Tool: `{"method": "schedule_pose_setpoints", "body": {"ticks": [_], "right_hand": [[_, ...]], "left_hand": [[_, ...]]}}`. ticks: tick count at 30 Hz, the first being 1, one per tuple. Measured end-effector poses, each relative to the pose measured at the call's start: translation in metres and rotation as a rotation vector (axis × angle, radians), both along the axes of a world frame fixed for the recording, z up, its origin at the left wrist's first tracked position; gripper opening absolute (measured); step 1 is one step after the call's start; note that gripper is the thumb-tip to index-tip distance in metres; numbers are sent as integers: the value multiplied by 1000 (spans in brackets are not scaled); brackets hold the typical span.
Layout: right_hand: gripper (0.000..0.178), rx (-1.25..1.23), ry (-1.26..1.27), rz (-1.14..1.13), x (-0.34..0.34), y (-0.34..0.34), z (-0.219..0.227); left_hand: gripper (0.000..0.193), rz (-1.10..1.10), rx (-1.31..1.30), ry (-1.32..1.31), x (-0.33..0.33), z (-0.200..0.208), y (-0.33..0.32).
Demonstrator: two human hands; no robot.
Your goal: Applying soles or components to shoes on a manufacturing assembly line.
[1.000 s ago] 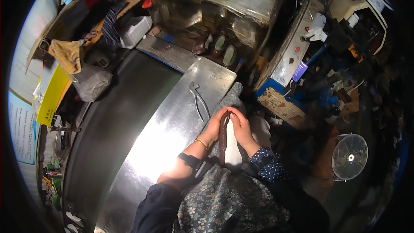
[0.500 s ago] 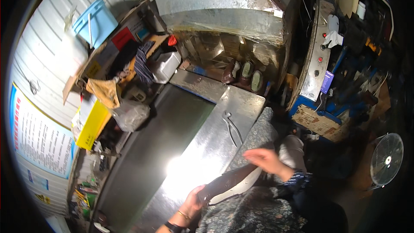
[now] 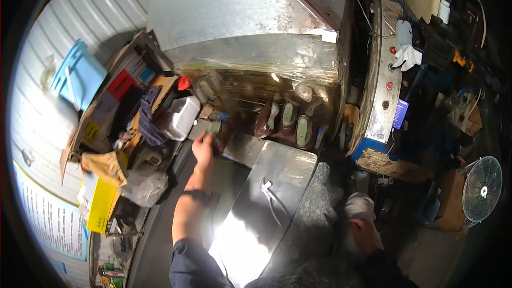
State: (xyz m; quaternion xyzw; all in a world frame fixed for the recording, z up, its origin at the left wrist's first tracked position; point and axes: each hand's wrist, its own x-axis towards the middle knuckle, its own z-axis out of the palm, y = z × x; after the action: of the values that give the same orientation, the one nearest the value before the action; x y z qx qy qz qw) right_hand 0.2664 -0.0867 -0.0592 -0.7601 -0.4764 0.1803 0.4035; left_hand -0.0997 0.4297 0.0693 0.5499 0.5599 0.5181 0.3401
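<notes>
beside the white tub (image 3: 182, 118), left hand (image 3: 203, 151), grip around a brown shoe (image 3: 226, 136); well apart, right hand (image 3: 365, 234), grip unclear

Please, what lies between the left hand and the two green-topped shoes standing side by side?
In the head view, a dark brown shoe at the left hand, then a reddish-brown shoe.

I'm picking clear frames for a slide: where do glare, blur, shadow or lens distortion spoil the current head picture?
Head view: white glare burns out the near part of the silver metal worktop; head view: the right hand is dim and blurred, the dark brown shoe at the left hand soft; head view: fisheye curves the flat black surface, and the corners go black.
</notes>
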Motion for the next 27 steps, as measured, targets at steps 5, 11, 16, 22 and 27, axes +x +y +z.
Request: {"method": "schedule_pose_setpoints", "body": {"ticks": [5, 11, 16, 22, 27], "right_hand": [[15, -289, -92, 13, -4, 32, 42], [16, -263, -128, -7, 6, 26, -3], [15, -257, -143, 54, 5, 45, 11], [14, -306, -137, 56, 9, 36, 2], [14, -361, -158, 49, 9, 22, 1]], "left_hand": [[53, 21, 279, 939, 45, -66, 121], [55, 124, 268, 1392, 150, -86, 122], [96, -411, -423, 397, 166, -97, 97], [121, -512, -765, -57, 207, -65, 93], [114, -204, -283, 1155, 226, -29, 86]]}}
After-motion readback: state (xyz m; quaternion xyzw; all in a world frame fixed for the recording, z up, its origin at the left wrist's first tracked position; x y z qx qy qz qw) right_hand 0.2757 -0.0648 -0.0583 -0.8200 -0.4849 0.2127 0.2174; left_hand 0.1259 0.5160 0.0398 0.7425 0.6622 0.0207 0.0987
